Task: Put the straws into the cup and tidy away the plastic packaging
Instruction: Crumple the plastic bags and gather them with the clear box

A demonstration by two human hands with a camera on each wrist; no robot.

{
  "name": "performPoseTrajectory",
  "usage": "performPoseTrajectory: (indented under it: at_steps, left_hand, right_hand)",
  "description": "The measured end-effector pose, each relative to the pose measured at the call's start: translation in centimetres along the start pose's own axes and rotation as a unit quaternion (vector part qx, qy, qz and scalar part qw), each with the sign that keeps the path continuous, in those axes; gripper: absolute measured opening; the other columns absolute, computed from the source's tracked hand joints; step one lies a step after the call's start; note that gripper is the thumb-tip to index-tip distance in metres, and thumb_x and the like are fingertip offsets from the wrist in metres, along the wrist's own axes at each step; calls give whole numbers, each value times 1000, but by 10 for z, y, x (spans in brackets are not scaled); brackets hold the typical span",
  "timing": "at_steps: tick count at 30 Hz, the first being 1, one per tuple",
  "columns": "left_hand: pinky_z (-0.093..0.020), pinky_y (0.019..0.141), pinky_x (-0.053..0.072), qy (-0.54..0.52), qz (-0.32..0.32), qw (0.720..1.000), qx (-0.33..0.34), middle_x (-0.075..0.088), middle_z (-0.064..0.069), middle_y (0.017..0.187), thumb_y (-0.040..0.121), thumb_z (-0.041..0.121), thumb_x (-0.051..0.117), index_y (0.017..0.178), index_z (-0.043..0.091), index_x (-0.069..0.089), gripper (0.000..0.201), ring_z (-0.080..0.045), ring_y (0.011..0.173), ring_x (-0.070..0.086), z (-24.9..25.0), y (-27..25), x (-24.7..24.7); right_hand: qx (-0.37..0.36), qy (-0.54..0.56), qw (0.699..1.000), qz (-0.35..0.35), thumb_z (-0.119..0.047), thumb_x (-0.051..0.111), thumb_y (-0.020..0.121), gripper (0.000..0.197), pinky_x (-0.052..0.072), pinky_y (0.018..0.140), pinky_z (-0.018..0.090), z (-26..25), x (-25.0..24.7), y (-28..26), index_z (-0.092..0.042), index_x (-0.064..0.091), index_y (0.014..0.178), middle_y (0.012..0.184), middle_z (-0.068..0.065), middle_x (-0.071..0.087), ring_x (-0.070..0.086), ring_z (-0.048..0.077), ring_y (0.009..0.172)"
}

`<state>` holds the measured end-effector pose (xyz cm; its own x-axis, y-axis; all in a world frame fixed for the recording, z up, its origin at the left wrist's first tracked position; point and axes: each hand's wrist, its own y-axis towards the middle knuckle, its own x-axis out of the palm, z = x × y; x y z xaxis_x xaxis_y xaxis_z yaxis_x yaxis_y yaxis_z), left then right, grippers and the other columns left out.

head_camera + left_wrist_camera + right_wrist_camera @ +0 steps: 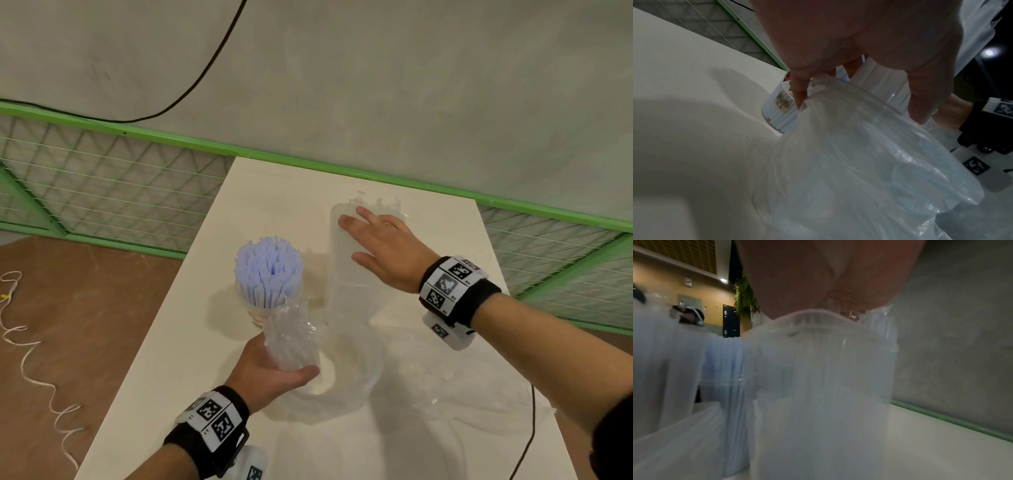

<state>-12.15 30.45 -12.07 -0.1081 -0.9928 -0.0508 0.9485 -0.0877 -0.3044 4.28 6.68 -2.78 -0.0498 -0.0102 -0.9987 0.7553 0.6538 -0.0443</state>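
Note:
A bundle of pale blue straws (pixel 269 270) stands upright in a cup (pixel 259 317) on the white table (pixel 191 359); the cup's printed side (pixel 780 104) shows in the left wrist view. My left hand (pixel 274 370) grips a bunched-up part of the clear plastic packaging (pixel 294 337), just in front of the cup. The same clear plastic (pixel 869 162) hangs from its fingers in the left wrist view. My right hand (pixel 380 243) lies flat with straight fingers on the far stretch of the plastic (pixel 342 274). The plastic (pixel 818 386) fills the right wrist view.
More crumpled clear film (pixel 445 387) spreads over the near right of the table. A green-framed mesh fence (pixel 102 185) runs behind the table against a grey wall. A black cable (pixel 527 431) hangs off the right edge. White cord (pixel 30 353) lies on the brown floor at left.

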Motion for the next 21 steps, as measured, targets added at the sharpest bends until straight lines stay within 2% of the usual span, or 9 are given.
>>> performPoseTrajectory:
  at_steps: [2,3,7,13,15,17,19,21]
  left_hand:
    - [-14,77,52,-7,-1,1000,2,76,8,101,65,5,90,106,24,70,50,-5,95,71,-1,0,0]
    - [-14,77,52,-10,-1,1000,2,76,7,101,64,5,90,107,24,70,51,-6,95,71,-1,0,0]
    - [-11,75,51,-10,7,1000,-1,77,9,97,64,2,90,103,22,71,48,-6,92,72,-1,0,0]
    - [-11,73,51,-5,16,1000,-2,77,12,96,64,2,90,104,23,70,49,-2,90,71,-2,-1,2]
    - [-10,72,51,-4,14,1000,-4,77,11,95,64,0,89,105,21,70,49,-2,89,72,-1,-2,3]
    - [-11,72,52,-8,12,1000,-4,77,8,94,65,0,89,105,20,71,49,-5,88,72,-2,-2,4]
    - [-14,72,53,-12,10,1000,-4,78,6,94,65,0,89,105,20,71,48,-7,89,73,-2,-3,4]
    - [-16,74,52,-14,9,1000,-6,78,6,95,65,2,89,104,22,71,48,-7,89,73,-2,-4,4]
  right_hand:
    - [0,-2,1000,-15,-55,11,98,67,6,118,41,-1,1,-2,-24,10,157,163,-10,13,-3,15,151]
    - [1,-7,1000,-22,-59,9,97,69,3,118,42,-2,1,-2,-26,6,157,164,-12,8,-7,14,151]
    - [9,-21,999,-24,-68,10,93,75,-5,119,48,-10,3,-2,-30,-3,156,163,-16,-4,-18,14,149]
    - [28,-26,999,-20,-71,12,92,79,-10,117,51,-17,5,-2,-29,-4,156,163,-15,-8,-19,15,149]
    - [39,-16,999,-20,-66,16,95,73,-9,116,50,-18,8,0,-30,-2,156,163,-15,-7,-17,14,149]
    - [45,7,999,-7,-51,24,102,63,-4,117,49,-16,11,0,-30,1,157,163,-15,-3,-11,13,150]
    - [51,49,997,5,-31,30,106,55,4,118,45,-13,11,-2,-31,9,156,163,-16,6,-1,11,151]
    - [47,82,995,18,-23,37,105,53,12,116,40,-7,6,-3,-32,20,154,161,-16,16,11,9,150]
